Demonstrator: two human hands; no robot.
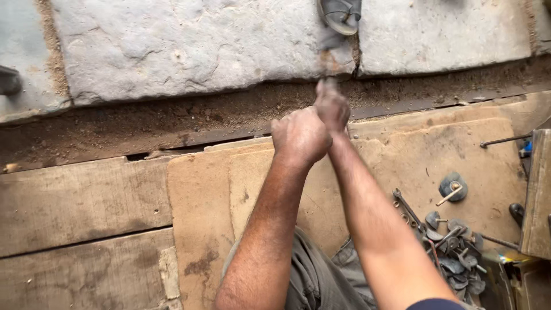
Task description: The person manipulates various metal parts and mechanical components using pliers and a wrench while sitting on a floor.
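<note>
Both my arms reach forward over brown cardboard sheets [201, 189] laid on wooden planks. My left hand [299, 136] is closed into a fist; anything inside it is hidden. My right hand [331, 103] stretches further out, blurred, its fingers pointing toward the dirt strip [172, 117] at the foot of the grey stone slabs [189, 46]. The two hands touch or overlap at the wrist. I cannot tell whether the right hand holds anything.
A pile of dark metal pieces [453, 258], a spanner [406, 205] and a round weight with a peg [453, 188] lie at right. A wooden block [538, 189] stands at the right edge. A sandal [341, 14] rests on the slabs above.
</note>
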